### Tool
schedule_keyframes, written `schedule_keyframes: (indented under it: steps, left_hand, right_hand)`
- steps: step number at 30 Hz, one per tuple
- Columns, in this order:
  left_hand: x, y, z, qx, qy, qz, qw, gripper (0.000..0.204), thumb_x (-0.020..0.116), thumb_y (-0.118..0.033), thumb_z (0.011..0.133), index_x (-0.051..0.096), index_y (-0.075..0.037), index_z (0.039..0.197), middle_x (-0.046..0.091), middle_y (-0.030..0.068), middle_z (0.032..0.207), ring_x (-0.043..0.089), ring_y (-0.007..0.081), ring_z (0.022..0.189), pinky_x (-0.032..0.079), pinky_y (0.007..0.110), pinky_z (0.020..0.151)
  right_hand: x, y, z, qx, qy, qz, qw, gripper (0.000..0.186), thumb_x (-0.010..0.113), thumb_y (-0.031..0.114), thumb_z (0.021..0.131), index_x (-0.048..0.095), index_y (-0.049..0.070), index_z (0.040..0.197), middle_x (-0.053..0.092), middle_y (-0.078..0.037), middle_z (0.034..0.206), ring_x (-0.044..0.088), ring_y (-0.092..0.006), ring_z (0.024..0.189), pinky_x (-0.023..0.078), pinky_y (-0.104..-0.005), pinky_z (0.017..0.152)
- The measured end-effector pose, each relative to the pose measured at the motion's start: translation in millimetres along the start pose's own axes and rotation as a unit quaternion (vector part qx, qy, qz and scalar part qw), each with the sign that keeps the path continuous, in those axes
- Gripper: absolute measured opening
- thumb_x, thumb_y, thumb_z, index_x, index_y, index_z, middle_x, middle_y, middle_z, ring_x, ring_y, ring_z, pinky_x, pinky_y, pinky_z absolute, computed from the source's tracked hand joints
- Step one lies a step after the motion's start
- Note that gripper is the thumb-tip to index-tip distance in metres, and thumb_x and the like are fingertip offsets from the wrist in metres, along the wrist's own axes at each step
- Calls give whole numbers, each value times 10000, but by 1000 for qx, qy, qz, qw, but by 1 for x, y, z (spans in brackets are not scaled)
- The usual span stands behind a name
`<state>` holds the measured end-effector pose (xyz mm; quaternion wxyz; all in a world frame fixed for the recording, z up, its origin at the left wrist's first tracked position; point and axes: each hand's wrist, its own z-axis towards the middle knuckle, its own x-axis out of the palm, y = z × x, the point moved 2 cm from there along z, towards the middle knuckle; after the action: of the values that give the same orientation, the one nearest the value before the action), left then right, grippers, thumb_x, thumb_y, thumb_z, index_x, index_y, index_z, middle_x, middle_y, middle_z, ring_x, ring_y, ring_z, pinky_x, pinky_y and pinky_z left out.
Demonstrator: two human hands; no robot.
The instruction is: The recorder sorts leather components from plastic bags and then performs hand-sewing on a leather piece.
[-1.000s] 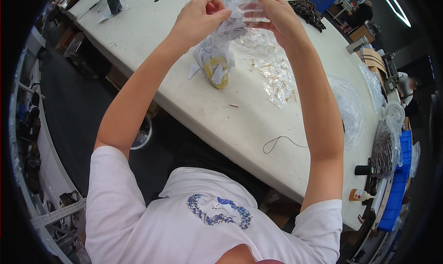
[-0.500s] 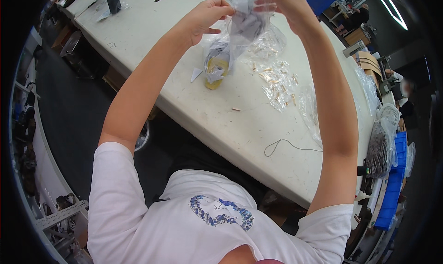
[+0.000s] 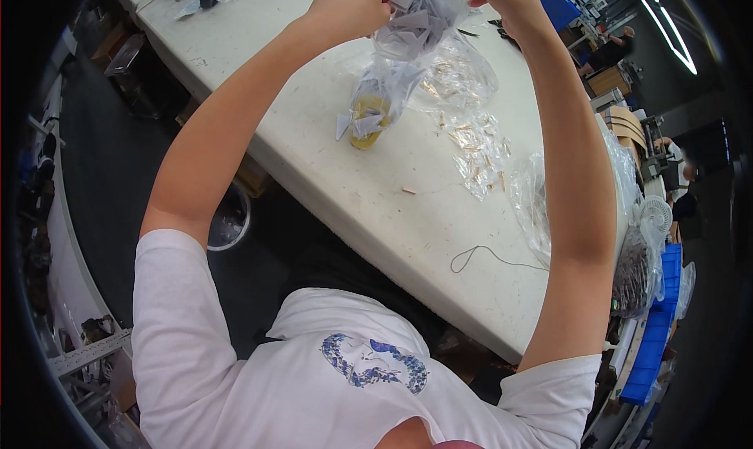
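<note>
Above the far part of the table, a clear plastic bag (image 3: 417, 24) filled with pale grey pointed pieces hangs between my hands. My left hand (image 3: 354, 7) is closed on its left side. At the bag's upper right, my right hand (image 3: 502, 0) grips its edge, partly cut off by the top of the picture. Just below lies a second clear bag (image 3: 396, 79) with similar pieces, touching or overlapping a yellow round object (image 3: 369, 122) whose kind I cannot tell. Several loose grey pieces rest on that object, and one pointed piece (image 3: 343, 126) is beside it.
Clear bags with small gold-coloured parts (image 3: 480, 147) lie right of centre on the white table (image 3: 353, 206). Nearer are a small copper-coloured piece (image 3: 409, 191) and a looped cord (image 3: 471, 253). Blue bins (image 3: 655, 331) and a white fan (image 3: 655, 211) line the right side.
My hands and the filled bag have moved up and slightly away. My left fingers, spread before, are now closed on the bag. The view has shifted a little.
</note>
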<state>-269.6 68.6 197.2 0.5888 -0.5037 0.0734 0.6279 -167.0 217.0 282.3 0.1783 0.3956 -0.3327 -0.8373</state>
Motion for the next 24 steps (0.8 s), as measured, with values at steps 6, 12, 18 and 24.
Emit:
schedule_keyframes:
  steps: [6,12,18,24]
  left_hand:
    - [-5,24,12,-73,55,-89,992,128,587,-95,801,682,-26,855,706,174,822,700,255,651,552,378,620]
    - [2,37,13,-144,106,-290,940,144,554,-60,829,645,1,922,681,90,778,672,170,604,515,280,530]
    - [17,45,5,-119,124,-274,946,140,650,-210,893,641,-92,966,658,29,853,629,113,686,512,278,608]
    - [42,43,3,-162,54,-268,948,144,607,-120,889,643,-33,998,677,72,860,648,135,691,530,286,607]
  right_hand:
    - [5,10,-8,-24,-11,76,997,255,466,122,975,564,-47,1139,641,-159,978,647,-228,852,578,-333,501]
    - [9,1,-10,40,33,49,997,300,424,152,1011,533,-72,1179,601,-187,1052,644,-275,908,621,-386,622]
    - [26,-32,-19,152,6,280,948,307,459,164,1016,558,-61,1200,624,-169,1083,654,-249,915,617,-377,666]
    - [50,-58,-41,56,230,94,967,358,586,277,965,696,-22,1129,705,-112,1119,671,-188,984,551,-346,887]
